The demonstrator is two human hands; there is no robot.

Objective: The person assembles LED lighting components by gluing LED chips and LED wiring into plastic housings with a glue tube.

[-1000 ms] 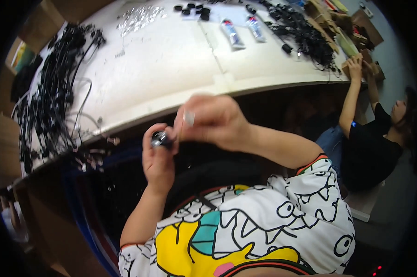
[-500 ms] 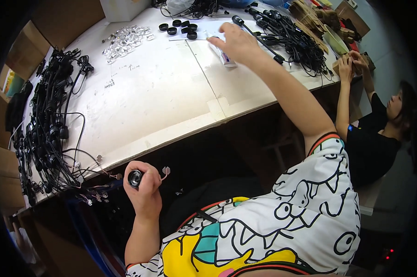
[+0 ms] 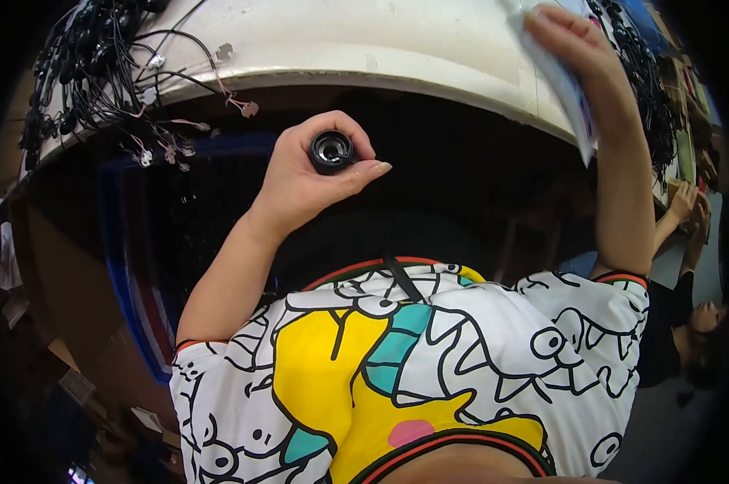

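Observation:
My left hand (image 3: 300, 173) is wrapped round a short black cylindrical part (image 3: 332, 152), held in front of my chest below the table edge. Its round end faces up, and a shiny ring shows inside. At the upper right, my right hand (image 3: 586, 64) grips a white squeeze tube (image 3: 560, 85), smeared by motion, over the table's front edge. The tube's narrow end points up and away, its flat end hangs down toward me.
Black cables (image 3: 90, 64) with small bare-wired discs hang over the front edge of the white table (image 3: 364, 40) at left. More black cables (image 3: 643, 89) lie at far right. A blue-rimmed container (image 3: 118, 266) stands below the table. Another person's hands (image 3: 687, 206) are at right.
My right hand has picked the white tube up off the table and brought it nearer. My left hand now shows further right, the black part still in it. The view has tilted down.

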